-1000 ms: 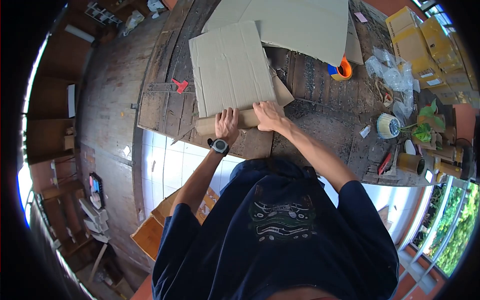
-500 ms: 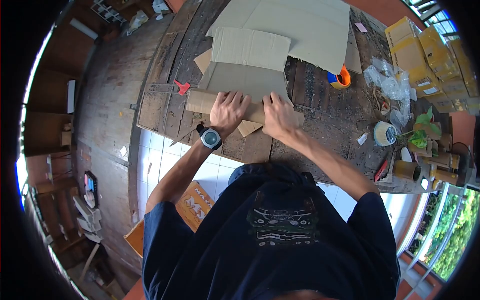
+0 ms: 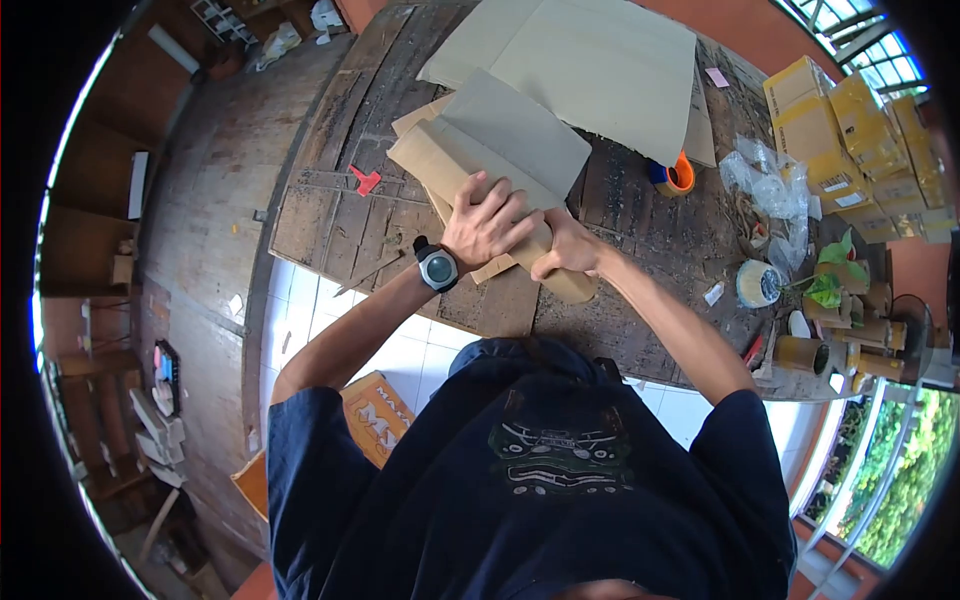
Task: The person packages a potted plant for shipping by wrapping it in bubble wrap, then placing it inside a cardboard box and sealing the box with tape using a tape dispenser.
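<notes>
A brown cardboard sheet (image 3: 524,130) lies at a slant on the worn wooden table (image 3: 350,235), its near part folded over into a thick, roll-like edge. My left hand (image 3: 490,222), with a watch (image 3: 438,268) at the wrist, curves over this folded edge, fingers apart and bent around it. Close beside it, my right hand (image 3: 572,246) grips the near right end of the same edge, the thumb on the near side. Other cardboard pieces stick out beneath the sheet. Both palms and the underside of the fold are hidden.
A large flat cardboard sheet (image 3: 610,70) covers the table's far side. Left stands a red plastic tool (image 3: 365,180). Rightward are an orange-and-blue ring-shaped object (image 3: 681,178), bubble wrap (image 3: 775,190), stacked boxes (image 3: 808,105), a potted plant (image 3: 828,288) and cardboard tubes (image 3: 800,353).
The folded cardboard has turned from nearly level to a slant, its left end now higher and farther away. My right hand has shifted nearer my body and closer to my left hand.
</notes>
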Demonstrator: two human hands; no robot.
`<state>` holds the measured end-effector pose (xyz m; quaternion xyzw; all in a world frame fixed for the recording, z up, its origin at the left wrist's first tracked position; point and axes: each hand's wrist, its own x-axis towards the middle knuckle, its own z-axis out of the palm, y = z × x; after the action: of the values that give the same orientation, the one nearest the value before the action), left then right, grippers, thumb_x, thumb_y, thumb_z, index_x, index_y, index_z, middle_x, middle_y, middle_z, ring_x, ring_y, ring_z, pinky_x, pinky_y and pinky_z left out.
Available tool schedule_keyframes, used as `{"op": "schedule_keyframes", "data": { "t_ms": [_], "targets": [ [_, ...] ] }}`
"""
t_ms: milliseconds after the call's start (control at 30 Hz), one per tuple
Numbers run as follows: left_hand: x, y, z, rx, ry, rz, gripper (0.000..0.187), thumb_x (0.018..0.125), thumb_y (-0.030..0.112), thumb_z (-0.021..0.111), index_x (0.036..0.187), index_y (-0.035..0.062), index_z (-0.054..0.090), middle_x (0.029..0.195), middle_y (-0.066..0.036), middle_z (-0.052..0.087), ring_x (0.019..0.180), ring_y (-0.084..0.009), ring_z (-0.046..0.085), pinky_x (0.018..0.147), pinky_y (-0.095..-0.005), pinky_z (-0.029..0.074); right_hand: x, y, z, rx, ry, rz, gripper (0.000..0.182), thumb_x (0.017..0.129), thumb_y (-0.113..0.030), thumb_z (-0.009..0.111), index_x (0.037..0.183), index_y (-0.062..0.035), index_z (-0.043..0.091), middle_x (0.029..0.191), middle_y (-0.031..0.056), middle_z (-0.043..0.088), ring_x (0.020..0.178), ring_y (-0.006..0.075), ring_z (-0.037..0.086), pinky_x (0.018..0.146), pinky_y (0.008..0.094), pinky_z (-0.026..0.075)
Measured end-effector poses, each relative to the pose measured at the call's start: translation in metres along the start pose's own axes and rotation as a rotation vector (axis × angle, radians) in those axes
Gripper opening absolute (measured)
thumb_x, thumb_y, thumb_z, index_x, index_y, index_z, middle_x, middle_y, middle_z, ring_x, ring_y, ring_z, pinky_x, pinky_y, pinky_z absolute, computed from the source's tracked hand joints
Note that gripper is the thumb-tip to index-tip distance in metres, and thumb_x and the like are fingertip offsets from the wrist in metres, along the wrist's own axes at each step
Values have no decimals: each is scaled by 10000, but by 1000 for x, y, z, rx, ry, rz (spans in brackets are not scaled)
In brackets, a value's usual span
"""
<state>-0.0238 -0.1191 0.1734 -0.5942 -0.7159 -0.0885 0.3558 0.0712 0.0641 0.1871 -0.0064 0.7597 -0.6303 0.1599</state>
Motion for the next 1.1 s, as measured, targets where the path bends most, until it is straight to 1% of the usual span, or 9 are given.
{"op": "schedule_keyframes", "data": {
  "t_ms": [200,300,400,500,633,867,1000,1033,1100],
  "targets": [
    [-8,11,14,-63,27,-63,379,739,272,662,1117,263,635,1094,-5,615,1100,-218,583,979,-540,336,5,4,-9,53,-154,180,597,525,-43,803,1067,76,582,972,160,642,871,259,648,770,366,549],
    [-5,5,8,-82,-41,-82,308,748,257,658,1053,218,639,1019,-1,611,1029,-188,597,920,-518,357,1,2,18,-686,339,-195,634,540,-83,816,1097,88,567,976,217,644,890,327,664,798,384,564],
    [3,-3,4,-112,-61,-104,262,780,254,642,1035,191,634,970,0,600,955,-167,593,892,-521,372,-15,-41,38,-1033,415,13,687,541,-135,834,1124,99,556,977,265,648,890,399,669,811,401,574],
    [6,1,4,-99,-58,-59,231,826,246,609,1052,200,626,987,12,600,973,-147,583,899,-502,378,-13,-34,28,-842,365,12,617,551,-159,829,1047,125,597,1018,285,634,904,408,647,805,390,572],
    [6,16,-8,-90,-119,-112,344,832,293,623,1175,276,596,1274,19,588,1261,-183,533,943,-560,311,-11,-33,-5,-206,32,104,553,513,-79,823,1004,77,622,916,181,683,845,266,681,751,379,561],
    [-12,34,21,-157,26,-21,324,825,262,581,1147,239,572,1116,-33,587,1113,-223,584,908,-434,424,-15,25,-15,226,-121,227,552,533,-89,797,1033,76,631,951,148,671,846,228,658,742,360,541],
    [-6,45,23,-217,-52,-22,350,785,253,606,1120,153,618,1032,-35,617,979,-212,627,861,-408,434,-13,-28,-12,-470,-242,525,537,560,-191,776,1007,80,654,997,220,673,876,314,650,771,390,536],
    [-2,46,25,-222,-33,-11,312,781,247,610,1069,128,627,942,-37,607,892,-206,619,828,-409,430,-27,-35,3,-1028,-15,365,461,564,-183,758,949,57,672,1075,256,652,970,364,636,792,401,544],
    [6,49,26,-260,-91,-66,249,775,215,623,1001,110,620,886,-38,578,803,-215,591,786,-406,419,-33,-10,31,-1126,314,323,448,574,-205,757,917,67,666,1134,294,624,1045,376,627,806,396,554]
  ]
}}
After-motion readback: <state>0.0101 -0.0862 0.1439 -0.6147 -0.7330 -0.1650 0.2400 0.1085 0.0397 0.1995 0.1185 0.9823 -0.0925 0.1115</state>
